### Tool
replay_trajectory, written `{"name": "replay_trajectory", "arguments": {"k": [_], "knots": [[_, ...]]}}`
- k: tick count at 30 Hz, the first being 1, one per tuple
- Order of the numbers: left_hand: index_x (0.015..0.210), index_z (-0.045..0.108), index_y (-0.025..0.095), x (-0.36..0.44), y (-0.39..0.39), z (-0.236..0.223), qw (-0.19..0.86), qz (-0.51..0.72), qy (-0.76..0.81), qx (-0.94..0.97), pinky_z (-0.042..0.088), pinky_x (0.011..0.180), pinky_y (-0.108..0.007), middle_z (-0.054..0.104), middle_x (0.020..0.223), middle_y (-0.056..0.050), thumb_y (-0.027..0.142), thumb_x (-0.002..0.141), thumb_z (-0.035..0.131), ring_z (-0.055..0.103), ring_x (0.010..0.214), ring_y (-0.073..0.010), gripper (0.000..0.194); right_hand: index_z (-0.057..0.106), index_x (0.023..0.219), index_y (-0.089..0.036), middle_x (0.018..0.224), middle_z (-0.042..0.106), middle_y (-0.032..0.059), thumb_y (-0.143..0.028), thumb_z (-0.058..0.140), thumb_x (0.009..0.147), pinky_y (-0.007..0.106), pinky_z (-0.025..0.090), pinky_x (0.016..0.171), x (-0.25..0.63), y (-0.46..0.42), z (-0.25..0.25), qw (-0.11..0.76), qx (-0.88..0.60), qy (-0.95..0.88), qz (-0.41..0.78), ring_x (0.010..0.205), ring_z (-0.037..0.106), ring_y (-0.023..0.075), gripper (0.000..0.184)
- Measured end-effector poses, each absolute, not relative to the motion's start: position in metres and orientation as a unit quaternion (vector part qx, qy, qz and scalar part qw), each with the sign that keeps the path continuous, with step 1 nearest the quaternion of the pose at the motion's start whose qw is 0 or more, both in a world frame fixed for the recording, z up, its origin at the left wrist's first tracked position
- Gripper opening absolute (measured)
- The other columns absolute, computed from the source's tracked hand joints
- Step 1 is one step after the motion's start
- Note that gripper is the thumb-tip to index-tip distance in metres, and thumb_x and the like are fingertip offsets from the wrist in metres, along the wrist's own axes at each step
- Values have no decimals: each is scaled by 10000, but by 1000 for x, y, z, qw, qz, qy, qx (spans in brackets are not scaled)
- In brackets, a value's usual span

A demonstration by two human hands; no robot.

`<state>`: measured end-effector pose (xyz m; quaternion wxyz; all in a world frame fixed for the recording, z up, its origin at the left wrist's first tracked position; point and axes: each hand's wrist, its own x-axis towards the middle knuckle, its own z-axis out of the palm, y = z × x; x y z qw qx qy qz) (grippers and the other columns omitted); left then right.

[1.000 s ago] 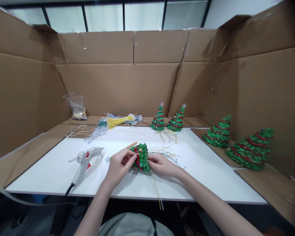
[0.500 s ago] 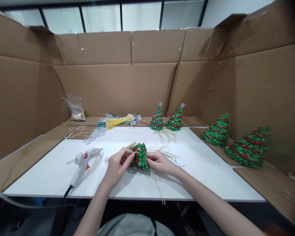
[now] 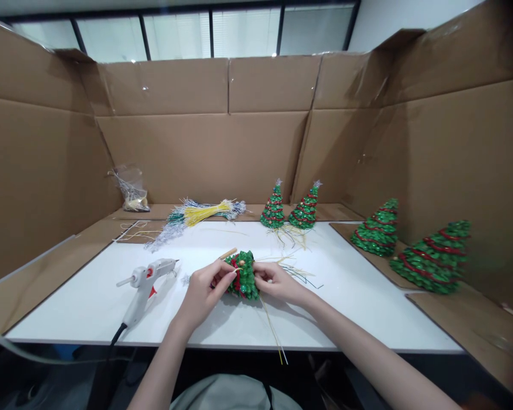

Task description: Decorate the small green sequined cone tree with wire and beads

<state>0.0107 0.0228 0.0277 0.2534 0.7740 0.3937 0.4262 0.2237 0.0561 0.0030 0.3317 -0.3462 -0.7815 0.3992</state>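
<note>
A small green Christmas tree [image 3: 247, 280] with red garland lies on its side above the white table, its base toward the right. My left hand [image 3: 208, 286] is closed, thumb and forefinger pinching a thin yellow stem [image 3: 238, 269] against the tree's decorated side. The other fingers of that hand are partly hidden behind the tree. At the base, my right hand [image 3: 280, 282] has its fingers curled round the edge and grips the tree. Thin yellow and white stems [image 3: 273, 330] hang from under the base toward the table's front edge.
A white glue gun [image 3: 147, 285] lies at left, its cord over the front edge. Bundled stems [image 3: 205, 213] lie at the back. Two star-topped trees [image 3: 273, 208] stand behind, two more trees [image 3: 376, 228] at right. Loose stem pieces [image 3: 301, 273] lie beyond my right hand. Cardboard walls [image 3: 196, 154] surround the table.
Both hands stay nearly in place at the tree. The pinched yellow stem sits slightly lower and to the right. The hanging stems have swung a little and spread apart.
</note>
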Motion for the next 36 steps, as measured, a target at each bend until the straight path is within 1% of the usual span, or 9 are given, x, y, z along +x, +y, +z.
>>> {"name": "replay_trajectory", "arguments": {"k": [6, 12, 18, 22, 27, 31, 36], "knots": [[850, 633, 176, 13, 26, 29, 231, 437, 392, 776, 422, 596, -206, 623, 700, -9, 305, 886, 538, 550, 616, -121, 164, 572, 753, -131, 573, 322, -54, -231, 474, 810, 215, 252, 507, 223, 55, 3, 338, -341, -781, 400, 536, 292, 84, 152], [837, 637, 179, 15, 29, 33, 214, 444, 384, 780, 413, 560, -204, 623, 687, -9, 309, 879, 545, 543, 588, -121, 165, 569, 746, -133, 570, 330, -52, -240, 485, 804, 215, 250, 505, 222, 54, 3, 343, -351, -777, 394, 535, 298, 86, 148], [811, 633, 178, 16, 31, 34, 183, 454, 384, 783, 405, 590, -214, 593, 707, -9, 273, 883, 546, 522, 610, -118, 146, 545, 720, -140, 565, 334, -52, -269, 491, 809, 214, 246, 504, 222, 54, 4, 343, -348, -773, 405, 533, 294, 86, 166], [788, 623, 187, 16, 32, 36, 154, 470, 376, 784, 424, 669, -233, 572, 753, -18, 245, 883, 547, 546, 710, -139, 136, 541, 704, -142, 564, 314, -53, -259, 485, 804, 217, 244, 503, 222, 53, 6, 342, -351, -773, 403, 532, 285, 87, 164], [789, 617, 192, 17, 32, 36, 143, 485, 364, 782, 442, 779, -276, 594, 821, -37, 220, 873, 558, 572, 848, -176, 106, 545, 688, -136, 581, 340, -42, -250, 473, 804, 219, 249, 509, 222, 53, 7, 342, -357, -775, 393, 548, 304, 91, 178], [809, 615, 192, 17, 32, 36, 161, 487, 356, 781, 447, 799, -279, 592, 852, -38, 204, 876, 550, 584, 880, -175, 94, 563, 711, -131, 586, 350, -42, -259, 478, 803, 218, 252, 509, 223, 53, 6, 341, -355, -775, 397, 548, 308, 91, 179], [796, 606, 187, 17, 31, 38, 172, 487, 348, 782, 445, 813, -274, 589, 844, -35, 192, 878, 549, 583, 884, -168, 100, 570, 717, -116, 581, 337, -43, -254, 472, 805, 220, 241, 508, 223, 55, 7, 338, -354, -776, 398, 548, 293, 88, 191]]}}
